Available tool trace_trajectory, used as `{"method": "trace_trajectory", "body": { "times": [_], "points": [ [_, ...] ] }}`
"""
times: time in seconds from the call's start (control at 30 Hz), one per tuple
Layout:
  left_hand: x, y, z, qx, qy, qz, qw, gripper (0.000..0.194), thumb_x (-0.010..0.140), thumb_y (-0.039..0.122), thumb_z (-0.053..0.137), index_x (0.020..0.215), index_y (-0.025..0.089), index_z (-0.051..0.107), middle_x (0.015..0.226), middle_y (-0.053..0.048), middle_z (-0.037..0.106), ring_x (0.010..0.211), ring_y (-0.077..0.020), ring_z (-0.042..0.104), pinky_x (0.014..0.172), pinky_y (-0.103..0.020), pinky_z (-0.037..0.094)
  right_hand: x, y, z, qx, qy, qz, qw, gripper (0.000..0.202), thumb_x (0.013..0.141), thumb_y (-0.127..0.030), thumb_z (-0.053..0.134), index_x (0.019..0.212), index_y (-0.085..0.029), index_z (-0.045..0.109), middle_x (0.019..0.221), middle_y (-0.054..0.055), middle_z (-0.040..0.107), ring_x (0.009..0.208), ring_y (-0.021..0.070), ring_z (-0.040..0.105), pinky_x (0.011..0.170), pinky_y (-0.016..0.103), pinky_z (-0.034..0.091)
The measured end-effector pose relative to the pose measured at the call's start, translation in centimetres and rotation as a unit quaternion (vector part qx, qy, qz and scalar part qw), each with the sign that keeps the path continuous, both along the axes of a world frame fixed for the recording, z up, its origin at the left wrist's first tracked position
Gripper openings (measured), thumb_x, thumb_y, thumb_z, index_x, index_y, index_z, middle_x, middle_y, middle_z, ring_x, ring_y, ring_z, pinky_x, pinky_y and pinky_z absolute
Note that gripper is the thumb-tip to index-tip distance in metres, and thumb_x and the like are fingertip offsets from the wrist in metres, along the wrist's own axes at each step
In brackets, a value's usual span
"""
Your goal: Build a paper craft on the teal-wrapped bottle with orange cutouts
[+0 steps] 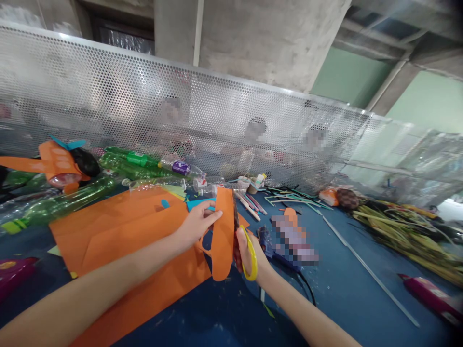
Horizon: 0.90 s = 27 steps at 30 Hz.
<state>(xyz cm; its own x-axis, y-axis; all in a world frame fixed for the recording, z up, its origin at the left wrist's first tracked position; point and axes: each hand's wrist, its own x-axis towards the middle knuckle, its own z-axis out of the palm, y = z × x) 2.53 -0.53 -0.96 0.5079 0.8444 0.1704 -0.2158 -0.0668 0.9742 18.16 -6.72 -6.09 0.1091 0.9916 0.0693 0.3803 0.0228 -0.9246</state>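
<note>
The thumb and fingers of the left hand [197,220] pinch the upper left edge of an orange paper piece [223,246], which stands on end in the middle of the scene, likely so that its right edge is firm and free for cutting. The fingers of the right hand [257,258] are closed through the yellow handle of the scissors [254,267] just beside that edge; the blades are mostly hidden, so I cannot tell whether they are parted. To the left lie large orange sheets [162,289], and on the far side of the hands a blue scrap [202,204], probably left within easy reach. To the right rests a blue tool [285,260] with a black cord. Green bottles [135,159] fill the far left and dried leaves [405,241] the far right of the blue tabletop [336,299]. Beyond stands a perforated metal screen [137,106], with people [255,132] behind it and a concrete wall [260,38] above.
</note>
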Motion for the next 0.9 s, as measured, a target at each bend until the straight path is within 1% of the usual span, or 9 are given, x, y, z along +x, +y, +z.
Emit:
{"method": "trace_trajectory", "body": {
  "times": [0.2,0.37,0.5,0.6,0.73,0.9],
  "points": [
    [-0.2,0.6,-0.3,0.006,0.009,0.016,1.0,0.026,0.075,0.038,0.063,0.088,0.018,0.054,0.069,0.0,0.066,0.063,-0.0161,0.064,0.061,-0.027,0.049,-0.3,0.3,-0.4,0.0,0.043,-0.014,0.999,0.051,0.079,-0.071,0.028,0.068,-0.023,0.038,0.045,-0.008,0.036,0.027,0.0078,0.034,0.025,0.021,0.032],
    [-0.4,0.9,0.1,-0.006,0.021,0.034,0.999,0.025,0.072,0.036,0.065,0.085,0.018,0.054,0.064,0.003,0.062,0.057,-0.0134,0.061,0.055,-0.023,0.045,-0.2,0.6,-0.3,0.001,0.042,-0.011,0.999,0.051,0.077,-0.073,0.031,0.068,-0.022,0.036,0.045,-0.009,0.035,0.025,0.0076,0.035,0.023,0.02,0.033],
    [-0.6,1.1,0.3,0.004,0.036,0.052,0.998,0.021,0.073,0.035,0.064,0.083,0.019,0.055,0.061,0.004,0.06,0.052,-0.0112,0.057,0.048,-0.02,0.04,-0.1,0.5,0.0,0.002,0.043,-0.007,0.999,0.051,0.078,-0.072,0.031,0.067,-0.022,0.036,0.045,-0.009,0.035,0.024,0.0066,0.035,0.023,0.019,0.033],
    [-0.8,1.4,0.3,0.016,0.054,0.062,0.996,0.021,0.074,0.037,0.062,0.084,0.02,0.056,0.061,0.004,0.061,0.051,-0.0119,0.056,0.047,-0.02,0.038,-0.2,0.4,0.2,0.003,0.044,-0.007,0.999,0.051,0.078,-0.071,0.03,0.066,-0.022,0.035,0.045,-0.009,0.034,0.024,0.0061,0.033,0.022,0.019,0.032],
    [-0.9,1.7,0.0,0.031,0.059,0.068,0.995,0.023,0.074,0.039,0.062,0.086,0.019,0.057,0.064,0.002,0.062,0.054,-0.0135,0.058,0.049,-0.021,0.039,-0.2,0.3,0.2,0.0,0.041,-0.013,0.999,0.051,0.079,-0.071,0.029,0.065,-0.022,0.034,0.044,-0.009,0.034,0.024,0.0064,0.033,0.022,0.019,0.032],
    [-1.0,2.1,-0.3,0.039,0.047,0.054,0.997,0.023,0.075,0.038,0.061,0.087,0.019,0.057,0.07,0.0,0.064,0.061,-0.0154,0.061,0.055,-0.023,0.043,-0.2,0.4,0.1,-0.005,0.049,-0.017,0.999,0.05,0.079,-0.07,0.03,0.066,-0.022,0.035,0.044,-0.01,0.035,0.024,0.0068,0.033,0.022,0.02,0.032]
  ]
}}
